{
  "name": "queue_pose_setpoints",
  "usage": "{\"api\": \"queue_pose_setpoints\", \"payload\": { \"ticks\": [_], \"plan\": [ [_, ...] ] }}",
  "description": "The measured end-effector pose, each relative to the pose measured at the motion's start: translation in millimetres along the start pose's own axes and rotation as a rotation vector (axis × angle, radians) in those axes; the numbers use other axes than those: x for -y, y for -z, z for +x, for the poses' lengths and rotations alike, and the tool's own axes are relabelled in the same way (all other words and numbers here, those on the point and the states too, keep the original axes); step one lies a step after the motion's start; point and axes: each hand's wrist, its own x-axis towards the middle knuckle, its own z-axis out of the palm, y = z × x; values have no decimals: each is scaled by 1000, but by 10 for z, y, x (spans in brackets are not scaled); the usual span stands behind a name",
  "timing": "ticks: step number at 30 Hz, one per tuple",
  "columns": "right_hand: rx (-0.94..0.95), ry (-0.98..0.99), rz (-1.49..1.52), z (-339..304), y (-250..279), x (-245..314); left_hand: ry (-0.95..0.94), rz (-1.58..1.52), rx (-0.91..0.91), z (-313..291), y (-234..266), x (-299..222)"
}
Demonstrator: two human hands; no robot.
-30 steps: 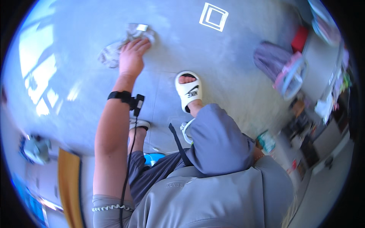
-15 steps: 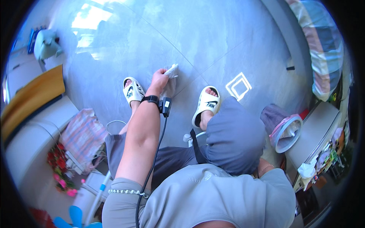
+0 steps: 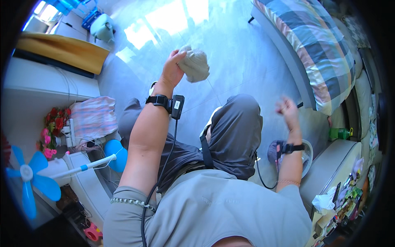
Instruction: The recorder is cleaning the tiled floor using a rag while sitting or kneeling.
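Observation:
A crumpled beige-grey cloth point(image 3: 195, 66) hangs from my left hand point(image 3: 173, 68), whose thumb and fingers pinch one edge of it above the floor. Whether it is a rag or a garment cannot be made out. My right hand point(image 3: 289, 111) is raised to the right of my knee, near the corner of the bed point(image 3: 304, 53). Motion smears its fingers, and nothing shows in them. Behind my right forearm, a waste bin point(image 3: 308, 158) is partly hidden.
On the left stand a blue fan point(image 3: 26, 173), red and pink flowers point(image 3: 53, 127) and a striped cloth point(image 3: 94, 117) by a white cabinet point(image 3: 45, 84). A cluttered low unit point(image 3: 329, 173) and a green bottle point(image 3: 340, 133) are on the right.
My left hand has lifted the cloth away from the floor. My right hand, hidden before, has come into view. My body is more upright, and the view has turned.

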Motion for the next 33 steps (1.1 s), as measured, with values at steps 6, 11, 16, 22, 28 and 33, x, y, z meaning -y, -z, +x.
{"api": "queue_pose_setpoints", "payload": {
  "ticks": [6,11,16,22,28,33],
  "plan": [
    [287,567,96,-221,-283,2341,-123,385,240,-702,-893,-593],
    [568,743,-76,-319,-1417,2700,-150,468,440,-1203,-1120,-820],
    [1068,265,313,-605,-2104,2389,-112,516,502,-1622,-605,-807],
    [895,219,416,-692,-2417,1788,-30,323,239,-1796,0,-290],
    [749,335,364,-660,-2395,1731,-23,508,81,-1932,68,127],
    [669,550,65,-806,-2516,1642,-76,1254,-15,-1898,-146,732]
  ]
}}
